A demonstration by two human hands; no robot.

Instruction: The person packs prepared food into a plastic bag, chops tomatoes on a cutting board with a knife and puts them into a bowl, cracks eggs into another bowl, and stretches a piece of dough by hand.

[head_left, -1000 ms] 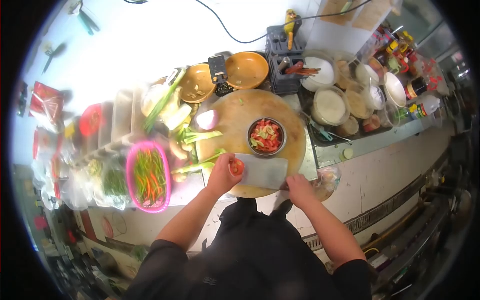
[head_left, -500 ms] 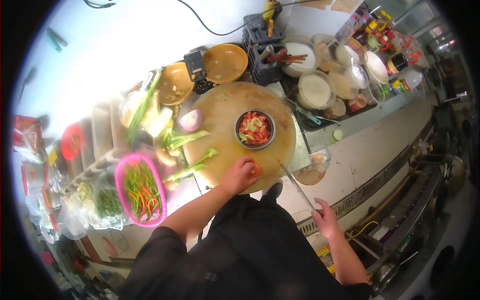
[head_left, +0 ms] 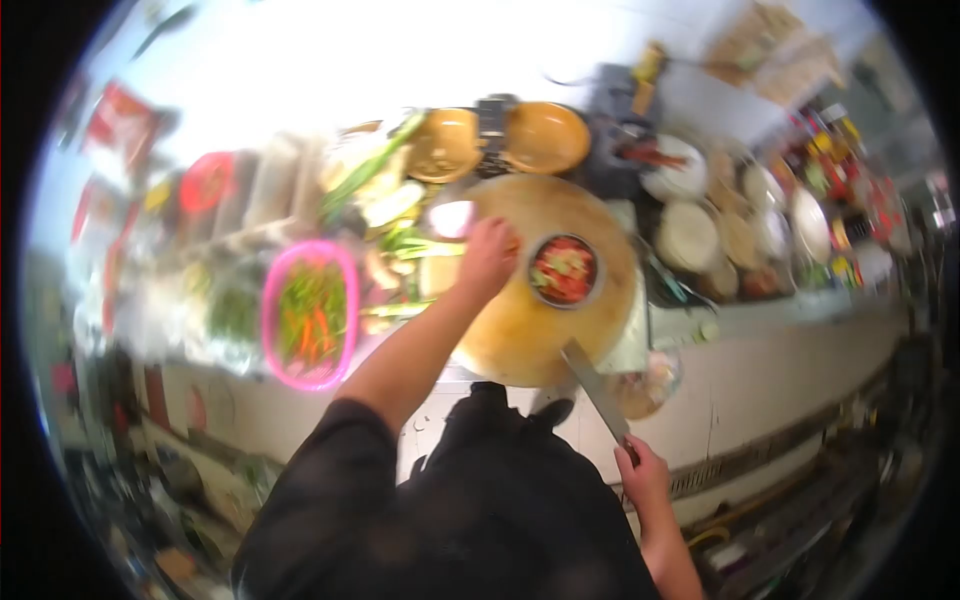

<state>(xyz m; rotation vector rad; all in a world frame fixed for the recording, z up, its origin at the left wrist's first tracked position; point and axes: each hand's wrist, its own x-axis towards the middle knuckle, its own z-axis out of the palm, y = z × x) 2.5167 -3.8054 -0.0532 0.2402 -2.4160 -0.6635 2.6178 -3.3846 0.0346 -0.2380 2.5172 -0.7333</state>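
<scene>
Over round board (head_left: pixel 525 345), left hand (head_left: pixel 489 258), pale wall (head_left: pixel 400 55) behind

i see one head-worn camera, looking forward and down, above and a little behind the left hand (head_left: pixel 488 257) and right hand (head_left: pixel 643 474), fairly near both. its wide, round view runs from the dark shirt (head_left: pixel 450 510) on the near side of the hands to the orange bowl (head_left: pixel 546 138) beyond them.
</scene>
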